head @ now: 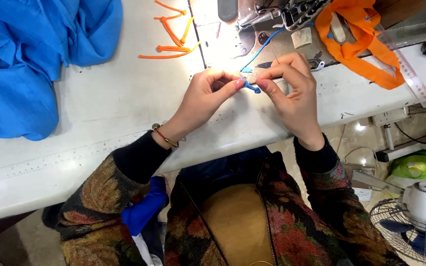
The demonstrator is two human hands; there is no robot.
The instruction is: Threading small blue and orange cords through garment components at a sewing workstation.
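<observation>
My left hand (205, 96) and my right hand (292, 91) meet above the white table (109, 108), both pinching a small blue fabric cord (250, 87) between fingertips. The cord's thin blue tail (265, 44) runs up toward the sewing machine (272, 19). My right hand also holds a small dark pointed tool (264, 64), likely thread snips, against its fingers. A thin bracelet sits on my left wrist.
A heap of blue fabric (25, 54) covers the table's left. Several orange cords (173, 34) lie at the top middle. Orange fabric (361, 39) and a clear ruler (410, 74) sit at right. A fan (415, 221) and a green bag (420, 165) are on the floor.
</observation>
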